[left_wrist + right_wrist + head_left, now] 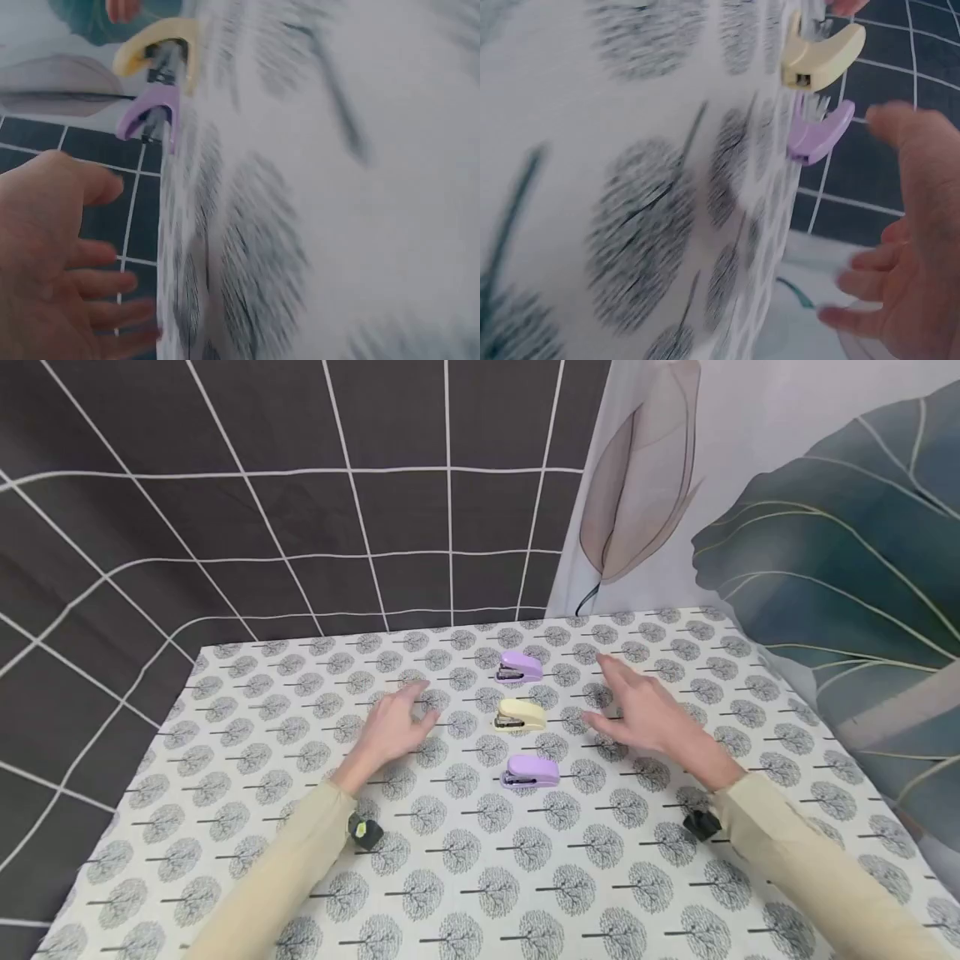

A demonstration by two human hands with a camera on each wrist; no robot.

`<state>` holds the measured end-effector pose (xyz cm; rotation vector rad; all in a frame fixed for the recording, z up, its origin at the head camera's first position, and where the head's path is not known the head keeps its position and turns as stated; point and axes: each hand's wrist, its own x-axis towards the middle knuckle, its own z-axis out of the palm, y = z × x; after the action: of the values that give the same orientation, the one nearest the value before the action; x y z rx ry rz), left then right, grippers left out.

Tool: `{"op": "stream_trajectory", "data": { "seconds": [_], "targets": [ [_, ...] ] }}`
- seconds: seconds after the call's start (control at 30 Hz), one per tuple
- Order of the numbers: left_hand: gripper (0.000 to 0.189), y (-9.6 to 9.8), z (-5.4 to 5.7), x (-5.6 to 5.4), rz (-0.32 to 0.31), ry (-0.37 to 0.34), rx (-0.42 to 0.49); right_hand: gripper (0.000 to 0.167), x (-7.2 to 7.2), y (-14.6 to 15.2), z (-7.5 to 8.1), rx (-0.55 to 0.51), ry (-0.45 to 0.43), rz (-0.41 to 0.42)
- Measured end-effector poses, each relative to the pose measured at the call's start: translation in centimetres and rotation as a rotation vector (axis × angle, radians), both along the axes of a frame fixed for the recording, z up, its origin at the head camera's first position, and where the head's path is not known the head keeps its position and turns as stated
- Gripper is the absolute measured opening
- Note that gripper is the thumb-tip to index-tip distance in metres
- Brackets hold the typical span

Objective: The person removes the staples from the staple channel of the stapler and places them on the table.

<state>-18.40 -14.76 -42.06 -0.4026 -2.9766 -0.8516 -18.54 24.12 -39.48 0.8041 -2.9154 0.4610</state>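
Note:
Three small staplers stand in a column on the patterned cloth: a purple stapler (520,667) at the back, a yellow stapler (521,715) in the middle and another purple stapler (531,772) nearest me. To their left is my left hand (393,722), fingers extended and thumb spread, holding nothing. My right hand (639,706) is on their other side, also with loose, spread fingers and nothing in it. Both wrist views show the yellow stapler (157,49) (823,56) and a purple stapler (152,116) (819,131) apart from the hand there.
A white tablecloth (420,893) printed with grey trees covers the table. Behind it hangs a dark curtain (285,427) with white grid lines. A light curtain (750,435) with large leaves hangs along the right. Each wrist wears a small dark device (365,832).

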Motion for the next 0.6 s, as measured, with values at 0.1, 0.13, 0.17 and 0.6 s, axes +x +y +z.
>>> {"op": "stream_trajectory", "data": {
  "seconds": [0.1,0.13,0.17,0.6],
  "targets": [
    [0.046,1.0,-0.1,-1.2,0.016,-0.002,0.143,0.068,-0.9,-1.2,-0.1,-0.089,-0.008,0.04],
    [0.042,1.4,-0.3,-1.8,0.017,-0.01,0.199,0.062,-1.3,-1.7,-0.1,-0.113,-0.015,0.044],
    [0.039,1.8,-0.4,-2.4,0.011,-0.007,0.244,0.056,-1.8,-2.1,-0.1,-0.139,-0.017,0.053],
    [0.045,6.8,-1.4,-6.9,0.05,-0.184,0.497,0.044,-6.7,-6.9,-0.7,-0.278,-0.088,0.063]
  ]
}}
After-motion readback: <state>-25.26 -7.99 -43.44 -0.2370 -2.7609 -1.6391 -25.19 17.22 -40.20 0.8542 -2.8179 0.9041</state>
